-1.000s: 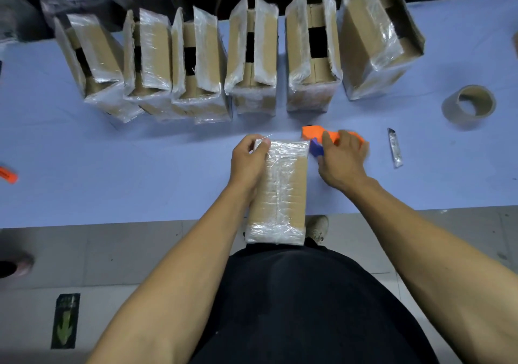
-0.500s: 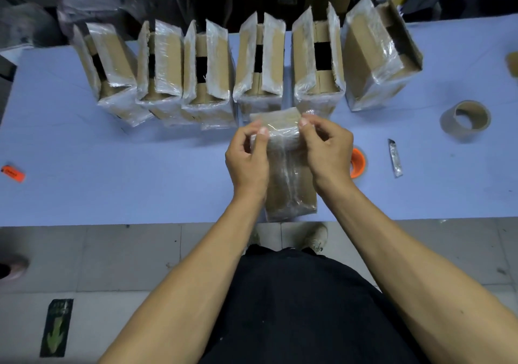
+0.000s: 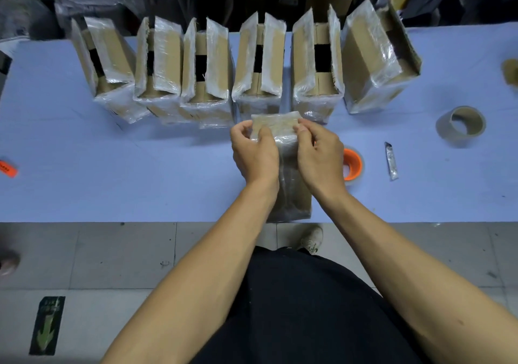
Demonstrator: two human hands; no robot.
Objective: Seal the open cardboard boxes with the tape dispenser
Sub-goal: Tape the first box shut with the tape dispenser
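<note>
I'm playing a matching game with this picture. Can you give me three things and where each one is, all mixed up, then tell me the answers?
Things:
1. box
2. orange tape dispenser
3. brown tape roll

Places:
a. far right on the table, alone
b. held in both hands
c. on the table just right of the right hand

Pairs: 1-b, 2-c, 3-a. The left hand grips the box too.

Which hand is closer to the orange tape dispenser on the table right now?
Right. The right hand holds the box directly beside the orange tape dispenser, partly covering it in this view. The left hand grips the box's other side, farther away.
</note>
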